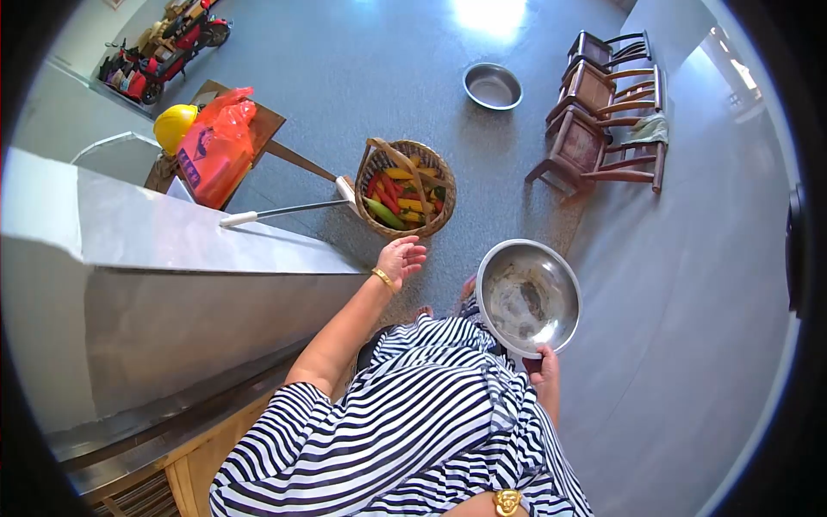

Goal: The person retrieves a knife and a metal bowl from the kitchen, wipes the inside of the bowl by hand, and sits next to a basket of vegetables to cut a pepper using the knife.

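Observation:
My right hand point(543, 370) grips the rim of a round stainless steel basin point(568, 306), thumb on the edge, and holds it tilted at my right side. The basin's inside looks wet or stained, with nothing lying in it. My left hand point(402, 261), with a gold bangle on the wrist, is held out with its fingers apart and nothing in them. Just beyond its fingertips stands a woven basket point(369, 215) with an arched handle. Red peppers point(385, 195), yellow vegetables point(409, 206) and a long green vegetable point(384, 214) lie inside the basket.
A second metal basin point(493, 86) sits on the floor ahead. Wooden chairs point(579, 148) line the right wall. To the left are a ledge point(198, 233), a white-handled rod point(284, 209), a red plastic bag point(220, 155), a yellow helmet point(175, 127) and a red scooter point(177, 59).

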### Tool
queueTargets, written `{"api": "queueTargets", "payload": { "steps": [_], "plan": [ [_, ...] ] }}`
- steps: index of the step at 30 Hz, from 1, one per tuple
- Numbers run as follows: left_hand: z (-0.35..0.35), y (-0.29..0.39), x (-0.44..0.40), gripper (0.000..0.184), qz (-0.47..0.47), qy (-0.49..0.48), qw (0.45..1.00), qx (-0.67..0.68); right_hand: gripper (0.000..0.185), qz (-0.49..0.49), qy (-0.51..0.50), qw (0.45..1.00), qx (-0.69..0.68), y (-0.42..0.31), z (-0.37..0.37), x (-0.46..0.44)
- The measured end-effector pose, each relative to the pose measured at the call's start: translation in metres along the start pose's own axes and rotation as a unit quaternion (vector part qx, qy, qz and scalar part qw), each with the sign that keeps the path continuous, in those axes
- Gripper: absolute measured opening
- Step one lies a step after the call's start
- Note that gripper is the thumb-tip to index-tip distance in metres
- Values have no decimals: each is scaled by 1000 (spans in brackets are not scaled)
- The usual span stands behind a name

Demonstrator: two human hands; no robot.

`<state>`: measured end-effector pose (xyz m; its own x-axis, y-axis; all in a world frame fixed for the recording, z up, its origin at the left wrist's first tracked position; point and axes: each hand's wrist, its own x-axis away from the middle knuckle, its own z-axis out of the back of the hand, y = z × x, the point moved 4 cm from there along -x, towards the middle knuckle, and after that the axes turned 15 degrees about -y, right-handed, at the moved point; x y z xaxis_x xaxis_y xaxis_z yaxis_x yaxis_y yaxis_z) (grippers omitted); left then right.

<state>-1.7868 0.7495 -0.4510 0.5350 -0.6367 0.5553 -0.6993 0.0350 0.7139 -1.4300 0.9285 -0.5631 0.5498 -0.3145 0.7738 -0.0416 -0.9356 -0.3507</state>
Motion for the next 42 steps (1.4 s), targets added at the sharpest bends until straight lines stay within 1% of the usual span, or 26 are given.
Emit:
{"api": "queueTargets", "payload": {
  "steps": [2,4,6,8,10,11,14,16,19,20,21,23,24,25,26,27,30,32,33,34,35,36,37,39,40,42],
  "plan": [
    [18,0,-20,24,7,38,999,5,17,-3,-2,999,37,-26,1,-32],
    [24,0,-50,27,-4,68,998,7,17,-11,-2,999,49,-69,-12,-51],
    [44,4,-63,25,-2,122,992,-13,17,28,-26,995,88,-109,-42,-72],
    [46,1,-74,22,4,196,979,62,17,-10,-82,990,111,-147,-36,-112],
    [35,9,-90,22,-11,211,971,110,16,-32,-77,987,137,-191,-52,-140],
    [46,28,-86,23,-18,208,972,112,17,-19,-76,986,148,-194,-82,-140],
    [31,35,-102,22,-45,199,973,104,19,-6,-93,982,165,-243,-118,-161],
    [27,35,-103,23,-41,211,970,115,20,1,-96,978,184,-260,-142,-170],
    [25,35,-108,19,-21,246,962,117,21,-23,-120,966,226,-273,-170,-187],
    [22,38,-113,18,-22,247,962,111,17,-27,-114,968,222,-276,-171,-196],
    [53,46,-100,20,-28,257,961,102,12,-39,-109,962,246,-250,-187,-196],
    [58,59,-119,28,-21,295,952,79,10,-69,-54,959,269,-254,-201,-204],
    [64,66,-134,29,-21,302,949,85,11,-84,-48,958,268,-259,-205,-209],
    [77,70,-146,31,-29,297,953,51,12,-89,-49,957,271,-261,-205,-213],
    [78,79,-159,42,-28,315,948,39,14,-97,-59,954,277,-267,-207,-217],
    [92,90,-170,48,-33,338,940,39,16,-94,-46,955,276,-265,-214,-218],
    [120,117,-214,50,-60,341,938,30,20,-92,-19,961,260,-286,-223,-233],
    [160,114,-245,42,-70,305,947,68,21,-86,-9,965,249,-301,-232,-247],
    [166,114,-262,30,-123,259,948,141,22,-79,-3,974,214,-310,-233,-255],
    [147,127,-265,20,-98,317,928,171,23,-73,2,981,179,-317,-233,-265],
    [148,128,-272,17,-88,318,928,171,22,-77,15,987,144,-325,-234,-276],
    [150,129,-273,17,-79,321,928,170,22,-75,19,987,141,-335,-235,-286],
    [149,133,-276,17,-77,320,929,167,22,-68,17,993,92,-343,-242,-293],
    [153,134,-277,20,41,357,919,160,21,-57,24,998,19,-352,-253,-302],
    [152,140,-284,20,45,358,920,155,21,-59,28,998,13,-359,-257,-307],
    [146,142,-299,23,74,343,917,191,20,-69,24,997,-16,-371,-265,-313]
  ]
}}
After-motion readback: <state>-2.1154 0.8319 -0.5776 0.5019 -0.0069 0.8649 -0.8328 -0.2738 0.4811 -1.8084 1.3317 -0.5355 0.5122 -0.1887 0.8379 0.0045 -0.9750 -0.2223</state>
